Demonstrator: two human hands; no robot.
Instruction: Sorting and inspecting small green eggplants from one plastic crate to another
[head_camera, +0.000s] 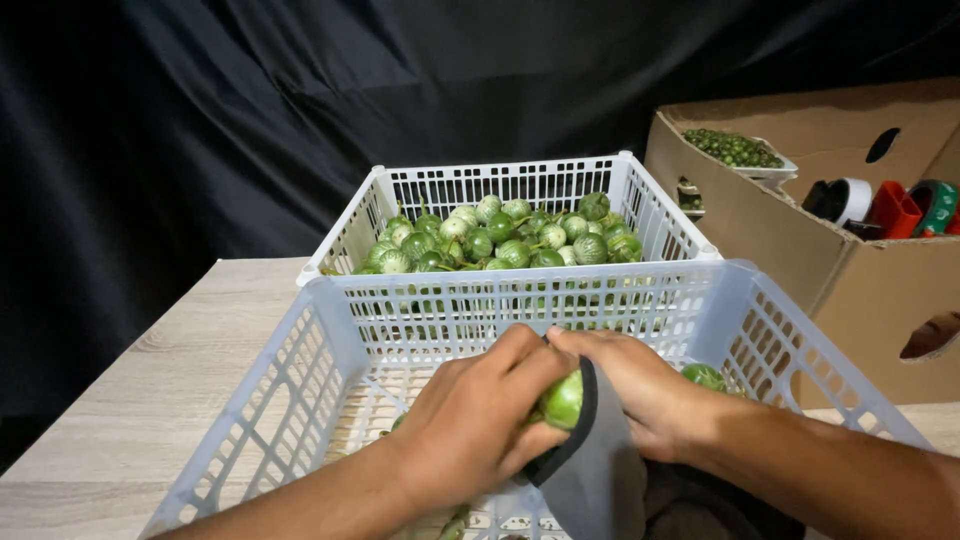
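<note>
A: What sits around your grip, going left to right?

B: Your left hand (470, 425) and right hand (640, 395) meet inside the near white basket (300, 370), which stands on the wooden table (150, 380). Just beyond your fingers stands the far white basket (650, 205), heaped with round green eggplants (500, 240). Well off to the right of your grip is a brown cardboard box (850, 290) holding a white tray of small green produce (735, 150) and some tape rolls (880, 205).

A: And your hands?

B: Your left hand is curled, fingers closed over one green eggplant (563, 400). Your right hand lies palm down just beside it, thumb and fingers pinching the dark-edged grey cloth (590, 470) against that eggplant. Both forearms come in from the bottom edge.

A: Anything hard to make out?

B: Most of the held eggplant is hidden by your fingers and the cloth. Another green eggplant (705, 377) peeks out just behind your right wrist. The box labels are too small to tell
</note>
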